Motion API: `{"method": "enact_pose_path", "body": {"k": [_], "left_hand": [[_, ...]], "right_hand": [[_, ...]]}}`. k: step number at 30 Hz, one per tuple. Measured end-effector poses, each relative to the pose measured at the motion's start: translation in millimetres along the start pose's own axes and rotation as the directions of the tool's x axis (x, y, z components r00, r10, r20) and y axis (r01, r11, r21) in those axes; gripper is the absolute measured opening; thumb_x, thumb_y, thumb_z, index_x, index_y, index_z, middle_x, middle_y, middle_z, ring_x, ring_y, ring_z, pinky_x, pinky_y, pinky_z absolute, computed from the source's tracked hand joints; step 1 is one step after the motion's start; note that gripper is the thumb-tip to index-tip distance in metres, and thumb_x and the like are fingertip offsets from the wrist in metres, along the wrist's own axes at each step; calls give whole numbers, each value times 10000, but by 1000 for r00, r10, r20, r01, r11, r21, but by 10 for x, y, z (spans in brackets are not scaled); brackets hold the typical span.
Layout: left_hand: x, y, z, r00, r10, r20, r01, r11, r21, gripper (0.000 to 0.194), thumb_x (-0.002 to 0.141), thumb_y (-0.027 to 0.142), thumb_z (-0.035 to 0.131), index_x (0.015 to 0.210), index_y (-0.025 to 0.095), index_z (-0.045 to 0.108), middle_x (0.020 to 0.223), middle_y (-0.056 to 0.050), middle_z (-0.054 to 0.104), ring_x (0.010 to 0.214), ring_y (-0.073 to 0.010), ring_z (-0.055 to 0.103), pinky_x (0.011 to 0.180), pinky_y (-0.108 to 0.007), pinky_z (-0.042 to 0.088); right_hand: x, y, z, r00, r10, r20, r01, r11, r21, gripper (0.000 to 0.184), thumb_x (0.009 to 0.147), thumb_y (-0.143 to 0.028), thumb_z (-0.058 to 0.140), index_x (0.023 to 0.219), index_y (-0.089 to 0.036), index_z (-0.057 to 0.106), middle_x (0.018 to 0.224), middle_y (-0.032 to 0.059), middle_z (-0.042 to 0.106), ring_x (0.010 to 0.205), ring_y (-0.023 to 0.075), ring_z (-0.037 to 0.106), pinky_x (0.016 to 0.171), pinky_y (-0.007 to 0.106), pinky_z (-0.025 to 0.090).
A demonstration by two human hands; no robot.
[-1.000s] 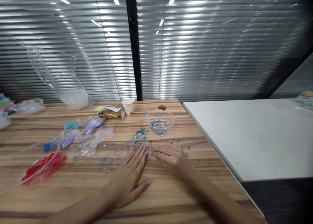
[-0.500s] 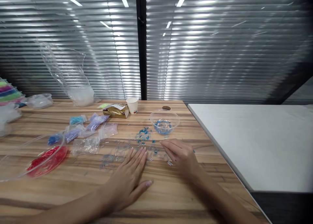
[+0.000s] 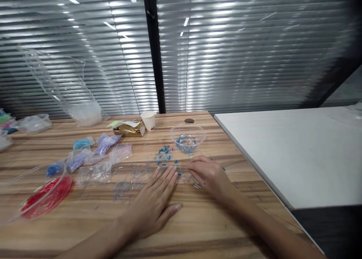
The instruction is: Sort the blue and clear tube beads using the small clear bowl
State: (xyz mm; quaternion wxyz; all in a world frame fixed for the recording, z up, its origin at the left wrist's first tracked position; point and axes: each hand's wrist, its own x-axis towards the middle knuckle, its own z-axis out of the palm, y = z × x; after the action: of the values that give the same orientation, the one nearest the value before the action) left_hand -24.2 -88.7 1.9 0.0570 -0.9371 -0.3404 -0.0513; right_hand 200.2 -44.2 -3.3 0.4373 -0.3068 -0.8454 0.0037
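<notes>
My left hand [image 3: 158, 200] lies flat on the table, palm down, fingers stretched and thumb out. Its fingertips touch the edge of a scatter of small clear tube beads [image 3: 127, 185]. Just right of it, my right hand [image 3: 210, 176] is bent with thumb and fingertips pinched together low over the beads. Whatever is in that pinch is too small to make out. Beyond the fingers lies a loose cluster of blue tube beads [image 3: 164, 153]. A clear round bowl [image 3: 201, 135] behind my right hand has more blue beads at its bottom.
At left stand a large clear container [image 3: 14, 217] and red beads [image 3: 46, 196]. Small bags of purple beads [image 3: 106, 144] and blue beads [image 3: 53, 170] lie beyond. A gold packet [image 3: 129, 129] and paper cup [image 3: 148, 120] are at the back; a white table [image 3: 283, 153] adjoins at right.
My head view has turned and tilted slightly. My left hand has slid a little to the right, nearer my right hand, which stays pinched in about the same place.
</notes>
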Motion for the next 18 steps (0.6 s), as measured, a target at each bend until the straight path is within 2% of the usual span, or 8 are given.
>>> {"method": "enact_pose_path", "body": {"k": [3,7,10,13,18], "left_hand": [[10,4,-3,1000,14,-6,-14,1000,-15,663,946,475,347,1450,87,157,1481,-171,211,1383,-275,153,1135,-446,178],[-98,17,-34,999,44,-4,-44,997,-67,681,949,455,353,1471,147,42,1491,-131,206,1376,-264,192,1123,-433,227],[-164,-18,-36,999,21,-44,-24,998,-66,683,954,434,349,1470,153,0,1486,-118,231,1375,-246,203,1120,-431,242],[-169,-68,-23,996,-21,-89,17,999,-41,635,952,428,361,1455,115,133,1459,-137,295,1364,-245,238,1121,-451,246],[-127,-91,-60,996,42,-77,-45,998,-32,407,958,323,372,1302,121,453,1351,-104,477,1284,-225,405,1125,-489,231]], "right_hand": [[-21,32,12,999,44,2,-44,999,0,139,897,-187,512,869,-175,648,853,75,668,815,174,625,732,295,531],[-31,-24,28,997,56,60,-57,998,15,151,894,-176,508,850,-178,652,846,65,673,854,175,622,739,291,524],[-26,-133,35,989,28,147,-43,994,96,152,882,-147,520,827,-180,657,817,49,674,874,169,607,759,284,512],[-33,-220,41,980,25,195,-61,982,179,132,875,-151,545,824,-189,661,801,38,667,841,159,594,750,279,501],[-82,-215,54,972,-16,235,-27,984,178,176,892,-121,498,888,-181,664,829,46,670,868,175,573,815,323,480]]}}
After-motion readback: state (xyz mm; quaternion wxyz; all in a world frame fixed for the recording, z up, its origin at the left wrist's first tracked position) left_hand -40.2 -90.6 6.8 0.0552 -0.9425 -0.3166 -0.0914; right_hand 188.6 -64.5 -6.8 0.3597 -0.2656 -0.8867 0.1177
